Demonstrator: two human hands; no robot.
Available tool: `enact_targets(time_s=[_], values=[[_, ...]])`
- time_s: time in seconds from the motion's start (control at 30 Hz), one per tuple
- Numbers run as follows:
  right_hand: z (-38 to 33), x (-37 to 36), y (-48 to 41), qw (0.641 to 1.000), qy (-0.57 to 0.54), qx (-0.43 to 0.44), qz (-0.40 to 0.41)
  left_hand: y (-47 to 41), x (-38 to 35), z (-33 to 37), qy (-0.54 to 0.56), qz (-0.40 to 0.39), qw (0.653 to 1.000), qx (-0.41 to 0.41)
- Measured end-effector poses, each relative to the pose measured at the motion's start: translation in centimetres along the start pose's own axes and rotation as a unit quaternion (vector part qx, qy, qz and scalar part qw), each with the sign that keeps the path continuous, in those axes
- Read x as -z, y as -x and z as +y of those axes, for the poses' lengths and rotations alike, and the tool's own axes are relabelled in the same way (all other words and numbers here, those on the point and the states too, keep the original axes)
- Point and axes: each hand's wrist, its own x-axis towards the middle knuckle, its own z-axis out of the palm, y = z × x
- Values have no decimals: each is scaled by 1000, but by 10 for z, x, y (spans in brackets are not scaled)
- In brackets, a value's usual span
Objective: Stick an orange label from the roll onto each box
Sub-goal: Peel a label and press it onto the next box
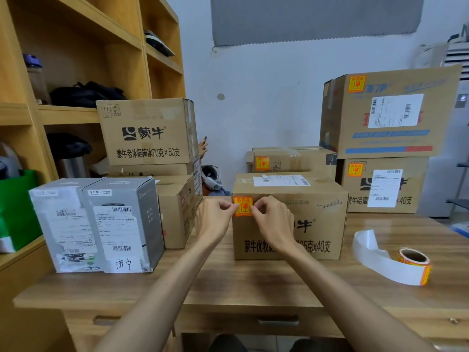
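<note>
- My left hand [215, 217] pinches the left edge of the orange label [243, 206], fingers curled.
- My right hand [272, 219] pinches its right edge the same way.
- The label sits at the upper left corner of the front face of the brown box [317, 224], which stands on the table [253, 283].
- The label roll [413, 260] rests on the table to the right, well apart from the box, with a bare backing strip looping beside it.

Matt brown cardboard box [327, 219]; glossy orange paper label [243, 206]; smooth, shiny wood-grain desk [253, 283]; glossy translucent liner strip [375, 257].
</note>
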Motion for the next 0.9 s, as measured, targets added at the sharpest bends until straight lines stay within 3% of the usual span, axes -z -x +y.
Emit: enact_targets(time_s=[0.5,0.73,0.9], values=[[0,-5,-3,999,28,3,24,-3,-2,1,-56,28,997,-49],[0,-5,-6,988,132,63,40,-6,1,3,-103,15,993,-57],[9,5,-19,960,200,163,105,-15,10,-5,-73,-7,993,-89]])
